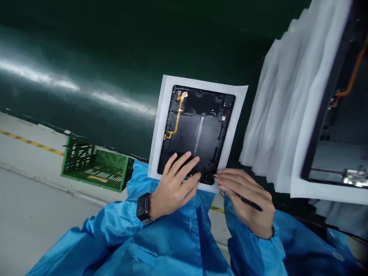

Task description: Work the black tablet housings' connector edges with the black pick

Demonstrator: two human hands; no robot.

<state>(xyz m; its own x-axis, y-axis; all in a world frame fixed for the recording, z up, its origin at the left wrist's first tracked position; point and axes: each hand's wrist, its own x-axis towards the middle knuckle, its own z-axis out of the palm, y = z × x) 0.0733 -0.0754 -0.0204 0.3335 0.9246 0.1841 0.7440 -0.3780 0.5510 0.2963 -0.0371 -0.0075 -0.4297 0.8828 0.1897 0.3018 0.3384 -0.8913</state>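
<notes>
The person's left hand (174,185) lies on the near end of a black tablet back housing (195,128), its grip wide and flat, fingers spread and holding nothing. The fingers cover the housing's near edge, and small parts beneath them are hard to make out. The housing rests on a white sheet (236,111) on a dark green bench (86,69), with a gold flex cable (177,115) running along its left side.

The right hand (247,201) is just beside the sheet's near edge, its grip narrow around a slim black pick (251,203). The fingers hide most of the pick, so its tip cannot be made out. A smartwatch (143,207) sits on the left wrist, below a blue smock sleeve (120,226).

To the right, a stack of white sheets (287,107) partly overlaps a second device (322,119), which the frame's edge cuts off. Beyond the bench's left edge, a green plastic crate (97,168) sits on the grey floor (37,214).
</notes>
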